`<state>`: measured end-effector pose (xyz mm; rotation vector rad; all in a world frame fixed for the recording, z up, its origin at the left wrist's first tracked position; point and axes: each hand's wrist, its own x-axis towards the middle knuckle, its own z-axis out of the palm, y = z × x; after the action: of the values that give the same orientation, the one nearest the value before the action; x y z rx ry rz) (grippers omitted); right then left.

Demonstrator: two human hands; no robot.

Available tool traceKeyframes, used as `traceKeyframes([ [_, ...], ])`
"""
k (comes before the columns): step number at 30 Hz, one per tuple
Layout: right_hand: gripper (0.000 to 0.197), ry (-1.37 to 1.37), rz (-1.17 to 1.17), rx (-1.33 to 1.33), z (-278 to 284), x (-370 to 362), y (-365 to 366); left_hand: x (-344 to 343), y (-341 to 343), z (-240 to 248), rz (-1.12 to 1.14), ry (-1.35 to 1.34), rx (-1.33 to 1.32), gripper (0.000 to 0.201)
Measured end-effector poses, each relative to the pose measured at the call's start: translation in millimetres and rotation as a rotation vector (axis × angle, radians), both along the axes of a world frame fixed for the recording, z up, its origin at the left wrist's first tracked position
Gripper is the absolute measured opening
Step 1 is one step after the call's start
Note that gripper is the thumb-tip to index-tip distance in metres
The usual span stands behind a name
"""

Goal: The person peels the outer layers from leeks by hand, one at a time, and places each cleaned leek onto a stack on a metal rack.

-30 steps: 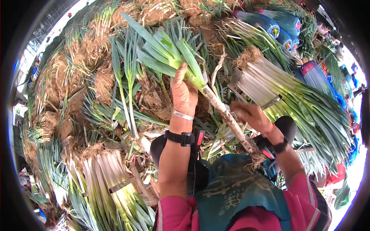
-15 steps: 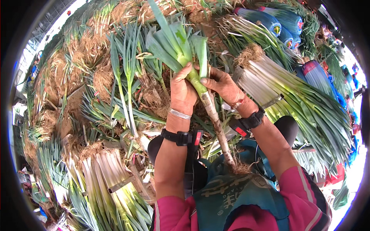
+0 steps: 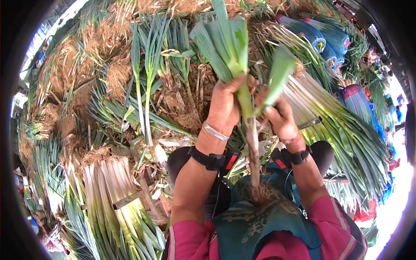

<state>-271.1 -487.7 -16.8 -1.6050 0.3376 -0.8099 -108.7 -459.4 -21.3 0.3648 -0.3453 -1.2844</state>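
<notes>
A single leek (image 3: 252, 143) stands upright before me, its brown-skinned stem and roots pointing down toward my teal apron (image 3: 260, 225). My left hand (image 3: 224, 104) is closed around its green upper part, just below the fanned leaves. My right hand (image 3: 282, 119) pinches the base of an outer green leaf (image 3: 278, 71), which is bent away from the stem and partly blurred. The leaf still seems joined to the stem low down; the exact joint is hard to see.
A tied bundle of leeks (image 3: 329, 112) lies at the right, another leek bundle (image 3: 108, 186) at the lower left. Two loose leeks (image 3: 148, 95) lie left of my hands. Rooty, soil-covered leeks (image 3: 65, 65) heap up at the far left. Blue-wrapped bundles (image 3: 307, 34) sit far right.
My right hand has moved right and down, pulling the outer leaf away from the stem. The leek has become more upright, with my left hand still around it.
</notes>
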Motion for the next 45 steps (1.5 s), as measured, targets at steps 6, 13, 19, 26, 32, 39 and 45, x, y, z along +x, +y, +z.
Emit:
traceKeyframes([
  [6,0.023,-0.263,0.272,0.090,0,-11,24,23,9,8,-0.027,0.041,-0.117,0.032],
  [13,0.027,-0.566,0.372,0.583,12,60,21,44,14,19,0.125,0.014,-0.152,0.044],
  [19,0.035,0.343,0.186,0.579,-47,-4,44,84,30,21,0.261,-0.148,-0.304,0.050],
  [26,0.032,1.261,0.654,-0.529,-225,-154,26,94,34,31,0.336,-0.254,-0.343,0.050],
  [32,0.035,0.500,-0.086,-0.321,-20,-9,12,64,16,24,0.301,-0.121,-0.271,0.026],
  [39,0.038,0.320,-0.323,-0.600,4,39,2,27,-9,15,0.351,-0.218,-0.127,0.018],
  [45,0.021,0.401,-0.479,-0.614,-4,44,-6,10,-21,4,0.494,-0.286,-0.080,0.013],
])
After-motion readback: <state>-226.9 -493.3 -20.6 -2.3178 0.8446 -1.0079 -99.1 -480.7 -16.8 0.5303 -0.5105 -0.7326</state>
